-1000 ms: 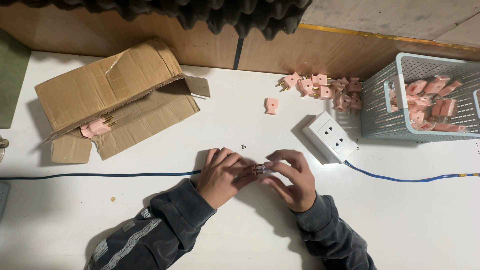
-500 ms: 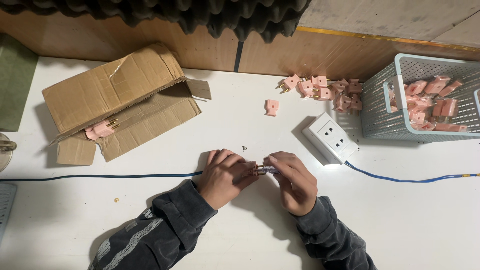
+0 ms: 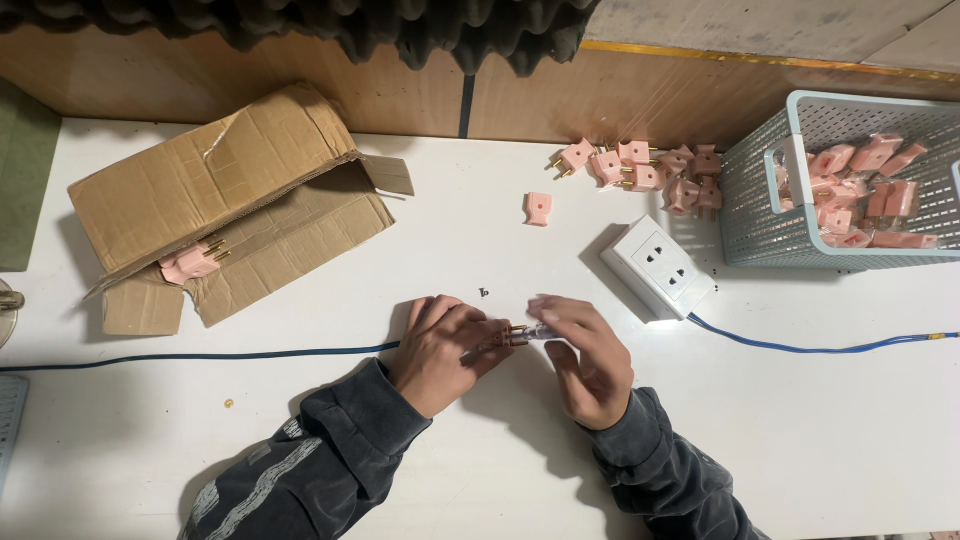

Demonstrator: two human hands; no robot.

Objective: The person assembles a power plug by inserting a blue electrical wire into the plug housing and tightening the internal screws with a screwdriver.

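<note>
Pink plug (image 3: 503, 338) between both hands, white socket (image 3: 658, 267) near, blue cable (image 3: 200, 354) behind.

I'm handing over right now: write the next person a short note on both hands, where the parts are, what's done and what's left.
Left hand: closed on a plug, brass pins pointing right.
Right hand: fingers hold a small clear-handled tool against the plug.
Parts: loose pink plugs at the table's back, one apart; more in the grey basket; one in the cardboard box. White socket on a blue cable; tiny screw nearby.
Done: cannot tell.
Left: the plug in hand.
</note>
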